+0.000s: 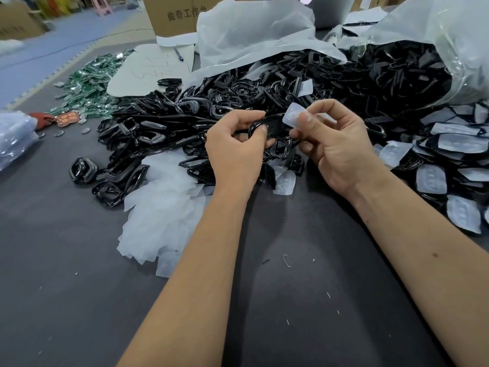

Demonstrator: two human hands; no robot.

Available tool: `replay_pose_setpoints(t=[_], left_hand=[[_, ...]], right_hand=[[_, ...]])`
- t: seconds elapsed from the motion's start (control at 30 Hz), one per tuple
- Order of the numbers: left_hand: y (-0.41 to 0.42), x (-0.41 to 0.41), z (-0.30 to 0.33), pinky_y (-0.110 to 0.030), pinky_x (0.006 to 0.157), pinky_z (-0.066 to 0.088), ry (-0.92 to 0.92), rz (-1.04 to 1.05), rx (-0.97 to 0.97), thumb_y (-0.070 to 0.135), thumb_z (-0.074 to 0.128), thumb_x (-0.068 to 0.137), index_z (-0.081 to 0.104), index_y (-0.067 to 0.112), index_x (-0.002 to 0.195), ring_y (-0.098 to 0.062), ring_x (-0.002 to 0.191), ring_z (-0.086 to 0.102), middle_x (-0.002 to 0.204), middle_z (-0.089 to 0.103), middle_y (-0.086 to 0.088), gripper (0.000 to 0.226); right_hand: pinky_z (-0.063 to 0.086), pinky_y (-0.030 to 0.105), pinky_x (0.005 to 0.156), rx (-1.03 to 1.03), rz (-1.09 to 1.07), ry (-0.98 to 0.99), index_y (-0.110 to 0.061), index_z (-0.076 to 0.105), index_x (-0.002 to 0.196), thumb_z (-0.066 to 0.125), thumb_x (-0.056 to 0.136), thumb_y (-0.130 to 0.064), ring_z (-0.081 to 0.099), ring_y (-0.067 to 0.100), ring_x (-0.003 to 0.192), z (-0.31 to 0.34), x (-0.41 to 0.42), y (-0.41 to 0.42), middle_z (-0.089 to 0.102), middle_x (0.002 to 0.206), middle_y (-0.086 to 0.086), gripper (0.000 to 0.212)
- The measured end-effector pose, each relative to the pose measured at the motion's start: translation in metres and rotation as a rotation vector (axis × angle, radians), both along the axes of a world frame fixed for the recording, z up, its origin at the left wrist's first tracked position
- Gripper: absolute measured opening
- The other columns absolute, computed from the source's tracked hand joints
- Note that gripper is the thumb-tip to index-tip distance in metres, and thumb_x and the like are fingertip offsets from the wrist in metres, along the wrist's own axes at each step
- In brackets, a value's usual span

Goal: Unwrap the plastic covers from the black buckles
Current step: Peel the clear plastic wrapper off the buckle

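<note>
In the middle of the frame the left hand (235, 144) grips a black buckle (267, 125), fingers curled round its rounded end so the piece stays put while the cover comes away. The right hand (336, 144) pinches the translucent plastic cover (293, 116) between thumb and forefinger and holds it lifted up and to the right of the buckle; the cover looks mostly peeled, though whether its lower edge still clings to the buckle is hidden behind the fingers. Holding one piece in each hand lets the two be pulled in opposite directions, which seems to be the step under way. Behind the hands, across the centre and upper right, lies a large heap of black buckles (344, 75) spilling from a clear plastic sack (449, 30), so fresh pieces are within reach. At the right edge a cluster of buckles still wearing their covers (449, 160) waits, kept apart from the bare ones toward the left of centre (127, 128). A drift of discarded covers (164, 202) sits just left of the left forearm on the dark grey desk (291, 287), a handy place to drop each one. Much of the work looks unfinished, judging by the covered pile. Green packets (90, 83) and a cardboard box (172, 14) occupy the upper left.
</note>
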State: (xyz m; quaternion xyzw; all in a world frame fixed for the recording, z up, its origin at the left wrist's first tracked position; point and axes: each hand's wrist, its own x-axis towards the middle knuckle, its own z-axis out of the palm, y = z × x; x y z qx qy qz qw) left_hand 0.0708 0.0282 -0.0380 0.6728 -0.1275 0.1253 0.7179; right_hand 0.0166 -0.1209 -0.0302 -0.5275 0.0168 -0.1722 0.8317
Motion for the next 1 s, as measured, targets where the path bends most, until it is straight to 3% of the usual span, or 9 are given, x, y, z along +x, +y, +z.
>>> replay_pose_setpoints(t=[0.07, 0.23, 0.5, 0.73, 0.9, 1.0], left_hand=[[0.001, 0.000, -0.001, -0.037, 0.069, 0.065, 0.002, -0.005, 0.020, -0.004, 0.071, 0.086, 0.078, 0.014, 0.092, -0.024, 0.066, 0.075, 0.091, 0.075, -0.003, 0.020], [-0.001, -0.001, -0.002, -0.039, 0.070, 0.065, 0.008, -0.021, 0.041, -0.002, 0.072, 0.086, 0.078, 0.017, 0.091, -0.021, 0.068, 0.077, 0.089, 0.077, 0.002, 0.021], [-0.004, -0.004, -0.001, -0.048, 0.070, 0.065, 0.023, -0.029, 0.058, 0.000, 0.074, 0.084, 0.079, 0.014, 0.091, -0.018, 0.069, 0.077, 0.089, 0.077, 0.002, 0.017], [-0.006, -0.006, 0.003, -0.042, 0.071, 0.065, 0.114, -0.085, -0.036, -0.003, 0.052, 0.089, 0.079, 0.006, 0.091, -0.014, 0.071, 0.076, 0.092, 0.075, -0.009, 0.029], [-0.007, -0.007, 0.005, -0.037, 0.070, 0.063, 0.182, -0.114, -0.110, -0.007, 0.045, 0.090, 0.079, -0.001, 0.095, -0.021, 0.081, 0.076, 0.097, 0.075, -0.020, 0.035], [-0.007, -0.008, 0.006, -0.037, 0.070, 0.063, 0.199, -0.133, -0.137, -0.009, 0.044, 0.090, 0.078, -0.002, 0.094, -0.025, 0.084, 0.075, 0.096, 0.075, -0.023, 0.035]], right_hand=[[0.048, 0.020, 0.060, -0.077, -0.018, -0.020, -0.013, 0.071, 0.094, 0.076, 0.088, -0.006, 0.067, 0.014, 0.074, -0.002, 0.000, 0.002, 0.073, 0.081, 0.001, 0.010], [0.055, 0.023, 0.074, -0.220, -0.045, -0.020, -0.008, 0.077, 0.106, 0.071, 0.095, -0.005, 0.066, 0.011, 0.078, -0.004, 0.001, 0.005, 0.075, 0.087, 0.003, 0.012], [0.049, 0.023, 0.051, -0.310, -0.241, -0.016, -0.005, 0.069, 0.091, 0.080, 0.087, -0.001, 0.070, 0.017, 0.062, -0.005, 0.002, 0.010, 0.075, 0.077, 0.007, 0.012], [0.051, 0.025, 0.054, -0.377, -0.318, -0.013, -0.009, 0.075, 0.085, 0.081, 0.088, -0.008, 0.066, 0.016, 0.064, -0.005, 0.002, 0.011, 0.075, 0.078, 0.008, 0.007], [0.047, 0.025, 0.048, -0.368, -0.307, 0.002, -0.008, 0.072, 0.086, 0.084, 0.086, -0.007, 0.059, 0.015, 0.053, -0.003, 0.000, 0.011, 0.071, 0.076, 0.013, 0.011], [0.045, 0.026, 0.044, -0.388, -0.293, 0.007, -0.005, 0.071, 0.086, 0.085, 0.085, -0.009, 0.057, 0.014, 0.050, -0.003, 0.000, 0.011, 0.068, 0.070, 0.008, 0.014]])
